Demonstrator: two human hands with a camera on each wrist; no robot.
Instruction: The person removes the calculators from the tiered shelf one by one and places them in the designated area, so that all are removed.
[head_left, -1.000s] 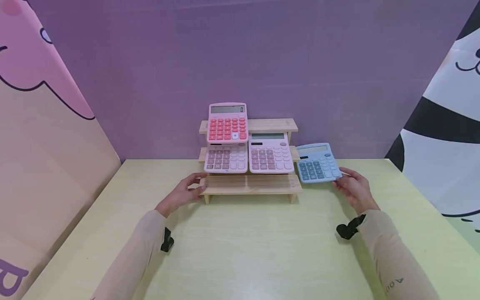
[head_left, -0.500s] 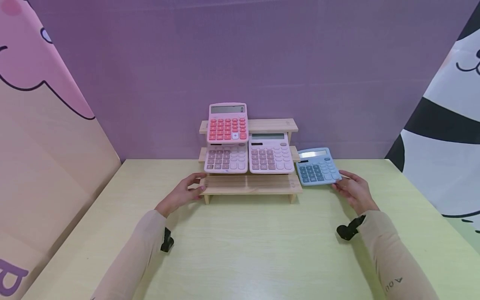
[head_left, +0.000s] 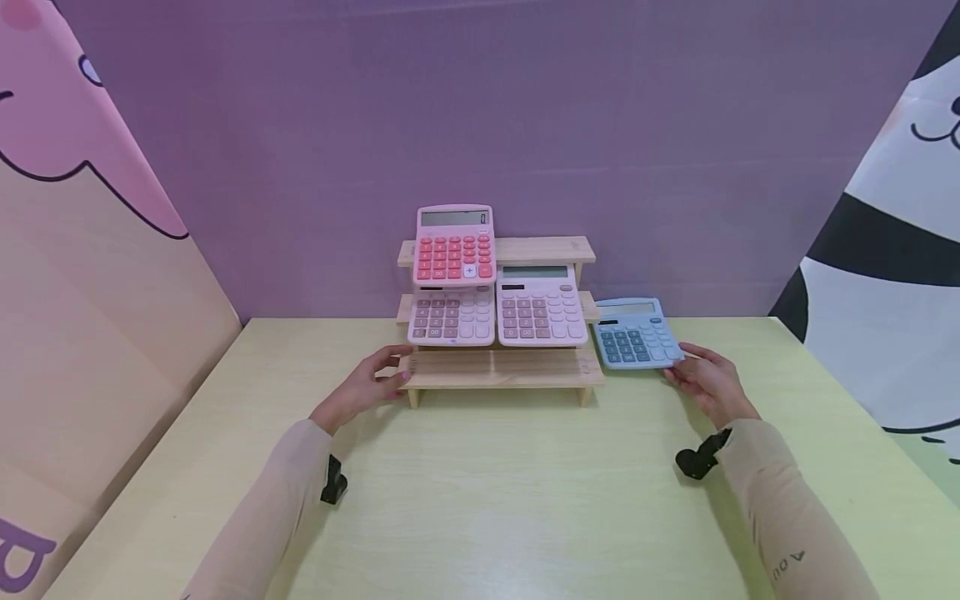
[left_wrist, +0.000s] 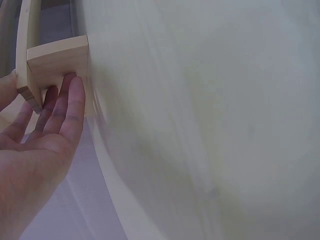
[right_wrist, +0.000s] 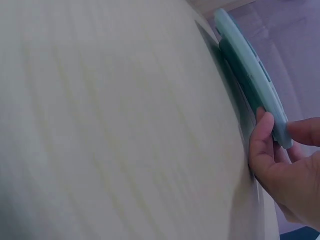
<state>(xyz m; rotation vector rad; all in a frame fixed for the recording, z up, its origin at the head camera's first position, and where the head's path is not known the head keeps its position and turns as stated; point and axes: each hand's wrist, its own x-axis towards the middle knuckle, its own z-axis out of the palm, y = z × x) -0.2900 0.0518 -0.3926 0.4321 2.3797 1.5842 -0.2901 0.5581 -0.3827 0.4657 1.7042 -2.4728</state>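
Two pinches: left hand [head_left: 363, 388] on shelf [head_left: 502, 369], right hand [head_left: 710, 385] on blue calculator [head_left: 636, 335], best held level near the bench's [head_left: 480, 492] back edge.

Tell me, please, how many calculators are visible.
4: a pink calculator on top of the rack; a left lilac calculator and right lilac calculator on its middle tier; a blue calculator in the right hand. The rack may hide others.

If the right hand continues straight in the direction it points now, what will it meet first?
Holding the blue calculator, the right hand would probably bring it against the right side of the wooden stand first; depth there is unclear.
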